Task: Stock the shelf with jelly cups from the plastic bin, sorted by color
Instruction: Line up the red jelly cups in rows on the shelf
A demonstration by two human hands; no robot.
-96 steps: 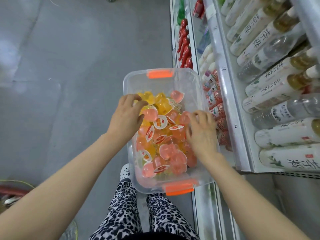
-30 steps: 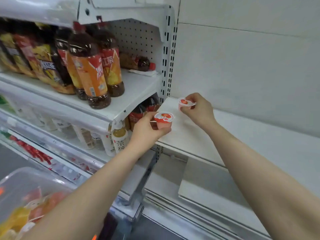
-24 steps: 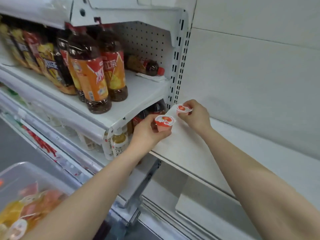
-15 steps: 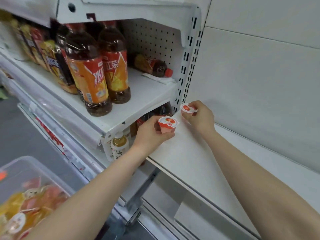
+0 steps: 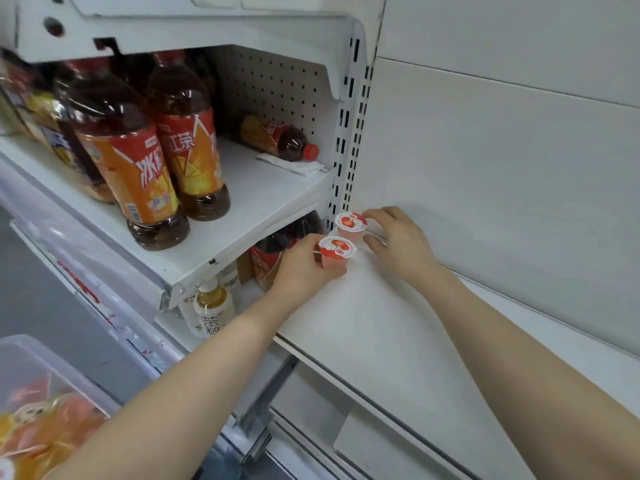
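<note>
Two pink jelly cups at the shelf's (image 5: 363,327) back-left corner.
Left hand (image 5: 301,268) is clenched on front cup (image 5: 336,252), held upright at its fingertips; rear cup (image 5: 350,226) sits just beyond, right hand's (image 5: 401,242) fingers loosened beside it, contact unclear. Bin (image 5: 41,372) lies lower left. Versus half a second ago, both cups were moved deeper toward the corner.

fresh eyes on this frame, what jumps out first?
Two pink jelly cups, the far one at the back left corner of the bare white shelf by the right hand, the near one just in front in the left hand. To the left, big orange-labelled tea bottles crowd a higher shelf. The plastic bin sits at bottom left.
</note>
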